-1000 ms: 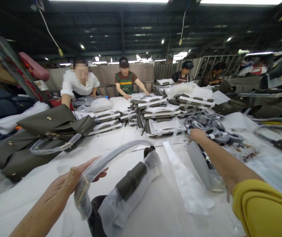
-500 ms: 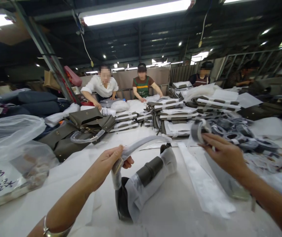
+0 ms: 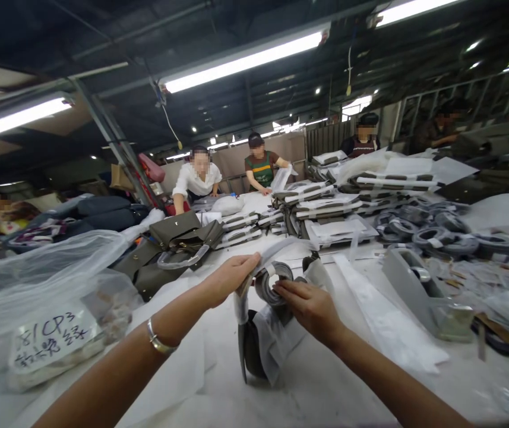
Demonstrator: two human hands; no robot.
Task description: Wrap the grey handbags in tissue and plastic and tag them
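Observation:
A dark olive handbag (image 3: pixel 254 348), partly covered in thin white wrapping, stands on the white table in front of me. My left hand (image 3: pixel 231 276) is closed on its handle (image 3: pixel 287 244), which is sheathed in pale film and arches to the right. In my right hand (image 3: pixel 314 306), pinched at the edge by the fingers, is a coiled grey strap (image 3: pixel 262 286). The coil is right beside my left hand and above the bag, hiding part of it. Whether the coil touches the handle I cannot tell.
At right lie a grey tape dispenser (image 3: pixel 408 285), a white paper strip (image 3: pixel 383 315) and several coiled straps (image 3: pixel 432 238). Wrapped bags (image 3: pixel 325 211) are stacked ahead. More olive bags (image 3: pixel 178 238) and a marked plastic bag (image 3: pixel 53 339) are at left. Co-workers stand across the table.
My right hand has brought the coiled strap leftward to the handbag, beside my left hand. The left hand keeps its hold on the handle. The view has shifted, showing the tape dispenser fully.

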